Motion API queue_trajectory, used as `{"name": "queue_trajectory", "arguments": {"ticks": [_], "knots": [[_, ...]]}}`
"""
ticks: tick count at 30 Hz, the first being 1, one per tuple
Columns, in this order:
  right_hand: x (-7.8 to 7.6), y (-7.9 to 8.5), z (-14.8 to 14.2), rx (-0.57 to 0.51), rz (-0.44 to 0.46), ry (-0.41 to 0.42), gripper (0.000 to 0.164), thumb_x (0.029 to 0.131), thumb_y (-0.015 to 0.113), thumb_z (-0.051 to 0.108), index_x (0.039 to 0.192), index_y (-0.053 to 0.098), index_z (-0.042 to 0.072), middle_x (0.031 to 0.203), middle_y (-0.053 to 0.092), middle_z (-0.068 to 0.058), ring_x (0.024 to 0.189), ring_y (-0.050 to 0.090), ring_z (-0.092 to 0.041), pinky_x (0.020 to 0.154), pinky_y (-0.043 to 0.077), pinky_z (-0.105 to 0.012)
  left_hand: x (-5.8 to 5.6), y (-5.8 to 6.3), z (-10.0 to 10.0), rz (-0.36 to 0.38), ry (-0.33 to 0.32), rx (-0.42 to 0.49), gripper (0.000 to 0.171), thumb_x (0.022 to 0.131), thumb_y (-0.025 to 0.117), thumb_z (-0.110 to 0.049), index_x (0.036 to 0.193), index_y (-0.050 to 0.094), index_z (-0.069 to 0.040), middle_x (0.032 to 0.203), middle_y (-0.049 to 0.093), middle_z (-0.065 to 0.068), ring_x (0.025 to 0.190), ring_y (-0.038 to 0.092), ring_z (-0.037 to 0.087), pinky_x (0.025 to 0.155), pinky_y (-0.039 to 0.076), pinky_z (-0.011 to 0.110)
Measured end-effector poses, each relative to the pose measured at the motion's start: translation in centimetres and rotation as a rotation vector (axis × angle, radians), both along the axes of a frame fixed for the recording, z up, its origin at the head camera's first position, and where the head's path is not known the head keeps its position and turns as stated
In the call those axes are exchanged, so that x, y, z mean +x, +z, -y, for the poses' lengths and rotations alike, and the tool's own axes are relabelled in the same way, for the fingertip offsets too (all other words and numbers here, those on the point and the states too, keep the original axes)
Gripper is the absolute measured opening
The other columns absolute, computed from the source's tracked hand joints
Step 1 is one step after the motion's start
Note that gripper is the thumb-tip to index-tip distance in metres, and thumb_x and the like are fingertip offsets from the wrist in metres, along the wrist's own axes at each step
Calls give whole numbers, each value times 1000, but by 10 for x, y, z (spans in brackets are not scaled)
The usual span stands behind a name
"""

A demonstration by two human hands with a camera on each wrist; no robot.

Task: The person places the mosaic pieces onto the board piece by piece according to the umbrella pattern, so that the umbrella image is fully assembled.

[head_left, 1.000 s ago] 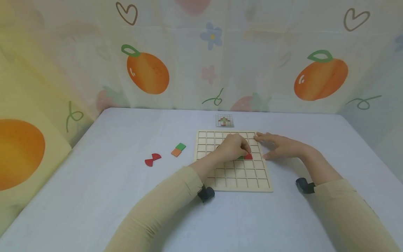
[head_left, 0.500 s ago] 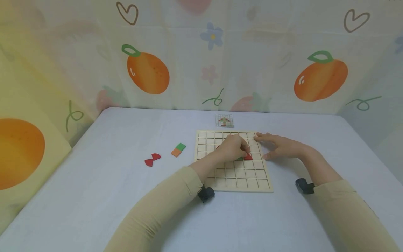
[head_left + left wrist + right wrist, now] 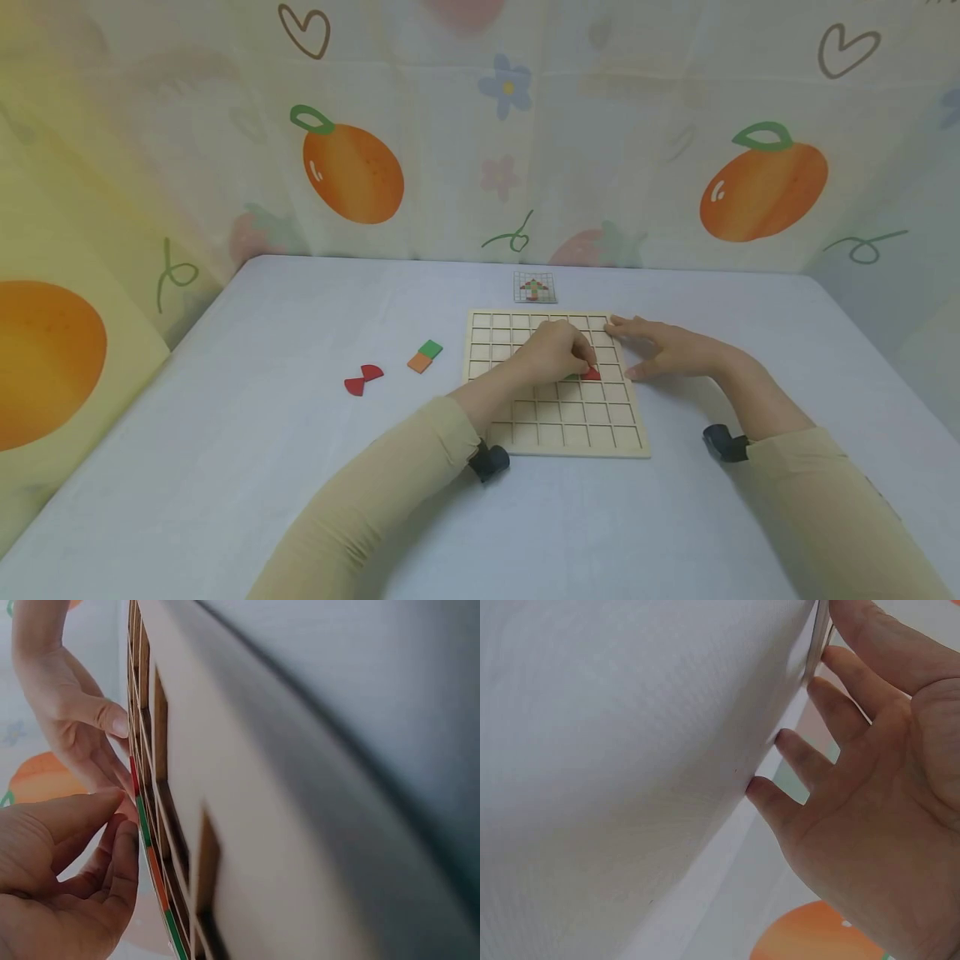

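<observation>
My left hand (image 3: 557, 350) reaches over a pale wooden grid board (image 3: 570, 437), fingers curled, thumb and fingertips together at a small red tile (image 3: 591, 375) on the board. Part of that tile is hidden by the fingertips. Beside it a green tile (image 3: 572, 377) shows under the hand. In the left wrist view, the red tile (image 3: 134, 776) lies in line with green (image 3: 143, 821) and orange (image 3: 156, 874) tiles in the grid. My right hand (image 3: 667, 346) rests with spread fingers at the board's right edge. Its fingertips touch the board and tablecloth (image 3: 667, 750).
Left of the board lie two red quarter-circle tiles (image 3: 363, 380), touching at a corner. Nearer the board sit a green square tile (image 3: 430, 349) and an orange square tile (image 3: 419, 362), edge to edge. A small pattern card (image 3: 535, 287) lies behind the board. A printed curtain (image 3: 600, 125) hangs behind.
The left fingertips have shifted very slightly at the red tile, and a little less of it shows. The right hand and the loose tiles have stayed in place.
</observation>
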State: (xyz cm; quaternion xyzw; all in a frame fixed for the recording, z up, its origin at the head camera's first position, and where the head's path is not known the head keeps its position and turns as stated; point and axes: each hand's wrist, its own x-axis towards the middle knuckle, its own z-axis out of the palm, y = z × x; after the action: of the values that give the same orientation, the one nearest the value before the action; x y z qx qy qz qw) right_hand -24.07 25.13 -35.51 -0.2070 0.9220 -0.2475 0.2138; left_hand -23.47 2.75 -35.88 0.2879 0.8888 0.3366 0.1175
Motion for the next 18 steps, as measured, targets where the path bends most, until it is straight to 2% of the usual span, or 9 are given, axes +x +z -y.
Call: {"name": "queue_trajectory", "arguments": {"ticks": [8,18], "knots": [[0,0,0,14,-3,-6,76,79,69,37,143,34,19,154,15,-4,140,1,-38,102,4,-67,-4,5,5,-4,2,-4,10,84,66,-14,91,72,-13,88,69,-6,84,58,6,72,44,18],[-1,-2,0,16,7,-22,77,79,70,36,144,32,20,154,14,-3,140,0,-37,102,5,-67,-11,17,28,26,40,86,15,85,65,-15,98,71,-9,98,69,-1,86,63,9,70,49,20]]}}
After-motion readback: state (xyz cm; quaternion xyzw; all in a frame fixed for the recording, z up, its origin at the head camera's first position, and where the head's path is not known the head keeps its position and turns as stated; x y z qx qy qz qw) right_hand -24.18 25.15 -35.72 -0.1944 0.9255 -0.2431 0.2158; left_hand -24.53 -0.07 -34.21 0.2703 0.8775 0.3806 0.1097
